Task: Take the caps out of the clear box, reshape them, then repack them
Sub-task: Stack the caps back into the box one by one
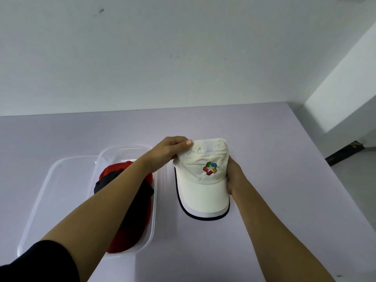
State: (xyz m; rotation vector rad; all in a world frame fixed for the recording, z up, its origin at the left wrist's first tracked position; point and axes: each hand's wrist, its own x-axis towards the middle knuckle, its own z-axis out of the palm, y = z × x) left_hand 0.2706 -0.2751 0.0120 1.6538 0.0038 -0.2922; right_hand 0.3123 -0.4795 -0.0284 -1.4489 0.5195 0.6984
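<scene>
Against white wall (pixel 183 58), lilac table (pixel 274 159), white cap (pixel 203 188) beside clear box (pixel 154 200)

Both forearms reach toward frame centre. Left hand (pixel 173 148) pinches white cap (pixel 203 190) crown; right hand (pixel 234 176) seemingly grips its side, fingers hidden.

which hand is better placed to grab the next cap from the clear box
Left, likely. The left hand pinches the white cap beside the clear box, its forearm over the red cap and dark cap; the right hand grips the cap's far side.
</scene>
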